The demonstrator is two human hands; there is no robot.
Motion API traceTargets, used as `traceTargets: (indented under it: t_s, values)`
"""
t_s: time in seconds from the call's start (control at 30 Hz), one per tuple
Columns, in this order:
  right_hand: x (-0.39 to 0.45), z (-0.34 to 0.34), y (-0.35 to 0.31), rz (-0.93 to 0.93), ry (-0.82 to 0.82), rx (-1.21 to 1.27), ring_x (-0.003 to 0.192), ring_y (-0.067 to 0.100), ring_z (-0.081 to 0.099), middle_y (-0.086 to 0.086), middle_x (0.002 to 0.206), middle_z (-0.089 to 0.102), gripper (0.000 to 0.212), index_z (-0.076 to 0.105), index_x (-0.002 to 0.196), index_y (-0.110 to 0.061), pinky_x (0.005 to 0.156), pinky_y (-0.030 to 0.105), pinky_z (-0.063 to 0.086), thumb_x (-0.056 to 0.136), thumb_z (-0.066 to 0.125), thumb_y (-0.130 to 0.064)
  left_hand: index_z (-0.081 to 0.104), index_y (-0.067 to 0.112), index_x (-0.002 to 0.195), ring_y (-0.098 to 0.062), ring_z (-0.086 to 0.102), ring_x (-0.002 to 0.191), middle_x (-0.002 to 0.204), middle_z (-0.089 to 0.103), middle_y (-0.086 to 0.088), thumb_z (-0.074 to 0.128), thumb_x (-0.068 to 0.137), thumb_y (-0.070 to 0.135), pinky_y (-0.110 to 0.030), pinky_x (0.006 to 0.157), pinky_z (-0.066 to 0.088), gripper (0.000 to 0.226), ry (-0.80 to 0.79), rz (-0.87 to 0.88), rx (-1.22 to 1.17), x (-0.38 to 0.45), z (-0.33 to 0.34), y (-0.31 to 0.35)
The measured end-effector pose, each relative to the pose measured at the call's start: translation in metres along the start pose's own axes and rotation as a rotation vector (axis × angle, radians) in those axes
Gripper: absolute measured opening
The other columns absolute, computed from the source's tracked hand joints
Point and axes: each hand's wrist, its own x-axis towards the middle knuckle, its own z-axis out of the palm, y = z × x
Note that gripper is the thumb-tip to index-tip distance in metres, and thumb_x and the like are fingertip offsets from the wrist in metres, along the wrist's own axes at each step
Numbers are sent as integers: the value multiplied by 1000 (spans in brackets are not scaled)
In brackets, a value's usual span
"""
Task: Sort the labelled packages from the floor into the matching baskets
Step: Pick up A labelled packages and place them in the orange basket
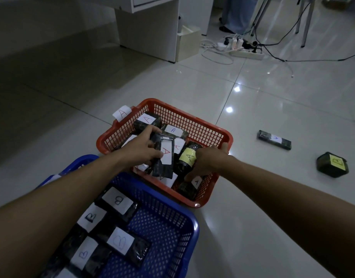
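Your left hand (144,146) has its grip clamped on a flat black wrapped package with a white label marked with a red A (164,157), held upright over the red perforated plastic basket (194,117). Your right hand (207,160) curls round a dark wrapped cylinder with a yellow A label (187,157) at the basket's near-right side, thumb close to the rim.

Risks from here:
- The red basket is already piled with A packages. If you let go of the flat one while it stands on end, it could tip and slide over the near wall into the blue perforated plastic basket (184,223), which sits touching the red one and holds the B packages. Lay it flat instead.
- The cylinder looks likely to roll. Wedge it against a wall or it may shift the stack.
- Leaning on the rim with the right hand could tilt the light basket.
- 2 items still on the tiled floor (253,197) to the right: a long dark package with a white A label (274,140) and a dark block with a yellow B label (332,164). They lie near each other, so read each label before grabbing; dim light makes a mix-up easy.
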Motion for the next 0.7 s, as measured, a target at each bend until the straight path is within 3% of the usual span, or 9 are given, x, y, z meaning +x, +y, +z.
traceTargets:
  t_s: [0.17, 0.4, 0.5, 0.6, 0.7]
  values:
    - [-9, 1, -4, -59, 138, -3, 119, 30, 54, 6, 120, 61, 78, 50, 126, -15, 112, 55, 17, 73, 67, -69, 34, 29, 130, -19, 70, 88, 103, 66, -9, 63, 89, 2, -27, 61, 58, 57, 14, 0, 12, 2, 3, -1]
    - [-12, 7, -8, -32, 65, 65, 138, 42, 37, 14, 149, 43, 122, 11, 150, -12, 114, 68, 7, 64, 67, -78, 35, 31, 129, -24, 70, 91, 101, 66, -10, 63, 89, 1, -42, 77, 61, 57, 21, 14, 1, 3, 3, 1]
    - [-11, 8, -10, -26, 85, 119, 140, 43, 35, 14, 150, 43, 122, 3, 152, -15, 111, 72, -4, 67, 73, -69, 35, 30, 129, -25, 70, 92, 105, 66, -12, 63, 89, 1, -46, 79, 60, 57, 24, 21, 10, 1, 4, 2]
    - [-14, 18, -11, -37, 142, 19, 145, 43, 25, 14, 154, 36, 111, 2, 152, -14, 110, 72, -10, 76, 75, -49, 34, 28, 132, -26, 70, 92, 105, 67, -14, 64, 88, 1, -46, 79, 60, 59, 24, 23, 14, 0, 5, 0]
    - [-13, 29, -5, -62, 154, 9, 145, 41, 25, 13, 153, 39, 104, 4, 151, -13, 108, 70, -13, 79, 72, -48, 35, 27, 132, -25, 70, 92, 105, 68, -13, 65, 87, 2, -43, 78, 61, 59, 23, 21, 4, 0, 6, -1]
